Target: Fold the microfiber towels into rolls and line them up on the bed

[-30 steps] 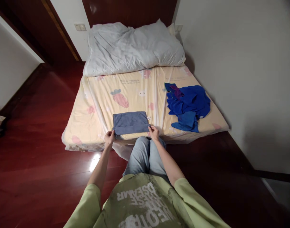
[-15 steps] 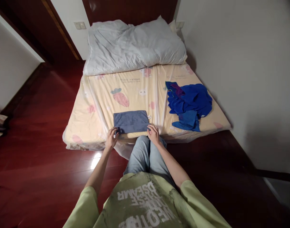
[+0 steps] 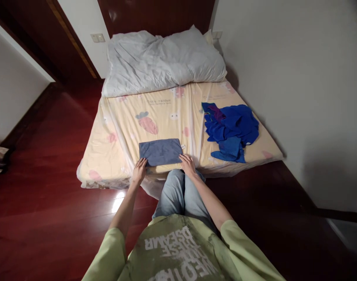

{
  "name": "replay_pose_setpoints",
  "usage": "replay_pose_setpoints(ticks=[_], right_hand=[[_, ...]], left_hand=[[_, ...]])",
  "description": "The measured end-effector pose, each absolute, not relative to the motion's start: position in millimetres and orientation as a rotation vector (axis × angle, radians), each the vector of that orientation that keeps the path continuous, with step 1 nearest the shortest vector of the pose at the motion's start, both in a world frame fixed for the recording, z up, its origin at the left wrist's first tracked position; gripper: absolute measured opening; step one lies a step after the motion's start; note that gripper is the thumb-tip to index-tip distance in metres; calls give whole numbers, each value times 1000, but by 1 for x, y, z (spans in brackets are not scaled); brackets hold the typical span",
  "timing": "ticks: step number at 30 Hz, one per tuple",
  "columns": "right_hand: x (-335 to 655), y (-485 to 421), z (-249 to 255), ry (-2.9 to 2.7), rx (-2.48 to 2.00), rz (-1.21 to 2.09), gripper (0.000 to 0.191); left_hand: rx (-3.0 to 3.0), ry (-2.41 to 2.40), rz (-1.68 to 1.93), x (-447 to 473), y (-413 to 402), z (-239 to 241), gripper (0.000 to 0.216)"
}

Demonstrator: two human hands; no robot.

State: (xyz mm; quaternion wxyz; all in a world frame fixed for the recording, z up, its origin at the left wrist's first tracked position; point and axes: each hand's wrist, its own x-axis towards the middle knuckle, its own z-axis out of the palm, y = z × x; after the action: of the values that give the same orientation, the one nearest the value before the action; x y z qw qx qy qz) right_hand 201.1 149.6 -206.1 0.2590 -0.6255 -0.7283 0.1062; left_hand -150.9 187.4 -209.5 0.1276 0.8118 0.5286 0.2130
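I have my left hand [image 3: 139, 170] and right hand [image 3: 187, 164] open, fingers flat on the near corners of the folded grey-blue towel [image 3: 161, 151], apparently pinning its fold at the mattress's [image 3: 117, 128] near edge, with the blue cloth heap [image 3: 231, 127] on the mattress's right side.

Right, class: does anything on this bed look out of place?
Yes: the bright blue cloths lie in a crumpled heap by the wall, unlike the grey towel folded flat at the left hand and right hand.
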Motion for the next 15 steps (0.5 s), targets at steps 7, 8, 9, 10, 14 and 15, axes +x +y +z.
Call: replay_pose_setpoints(ticks=[7, 8, 9, 10, 14, 15], right_hand=[[223, 126, -214, -1790, -1518, 483, 46], [225, 127, -217, -1712, -1534, 508, 43], [226, 129, -221, -1635, -1555, 534, 40], [227, 132, -224, -1568, -1575, 562, 38], [228, 147, -236, -1386, -1612, 640, 37], [227, 150, -238, -1354, -1606, 651, 36]], left_hand=[[2230, 1407, 780, -169, 166, -207, 54], [2159, 1436, 825, -169, 164, -206, 52], [2080, 1475, 868, -169, 164, -205, 50], [1997, 1519, 910, -167, 164, -205, 47], [1647, 1613, 1006, -161, 171, -204, 44], [1561, 1615, 1026, -160, 174, -205, 47]])
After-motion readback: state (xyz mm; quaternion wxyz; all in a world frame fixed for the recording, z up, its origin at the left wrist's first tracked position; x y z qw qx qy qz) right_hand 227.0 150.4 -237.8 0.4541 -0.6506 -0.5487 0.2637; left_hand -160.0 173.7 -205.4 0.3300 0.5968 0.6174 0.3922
